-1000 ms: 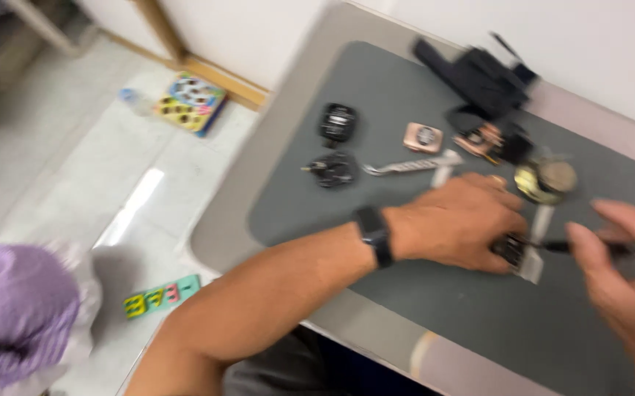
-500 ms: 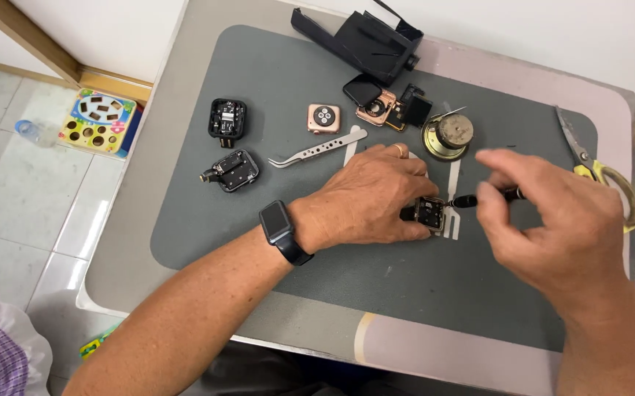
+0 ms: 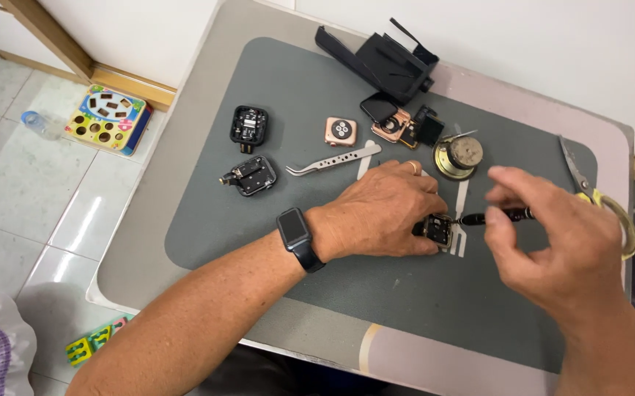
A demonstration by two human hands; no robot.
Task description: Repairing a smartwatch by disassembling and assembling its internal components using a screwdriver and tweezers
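Pinned under the fingers of the left hand is a small opened watch body, pressed flat against the grey mat near the middle of the table. That wrist wears a dark smartwatch. Closed around a slim dark screwdriver, the right hand pinches it between thumb and fingertips, with the tip pointing at the watch body and about touching its right edge; whether it sits in a screw is too small to tell.

Farther up the mat lie two more opened black watch cases, one above the other, a rose-gold watch back, silver tweezers, another rose-gold watch with its screen lifted, a round brass-coloured part, and a black plastic stand. Scissors with yellow handles rest at the table's right edge.

Judging by the layout, the work looks well underway: several watches are already open with parts spread out, while the one in hand is open with its insides exposed and not reassembled.
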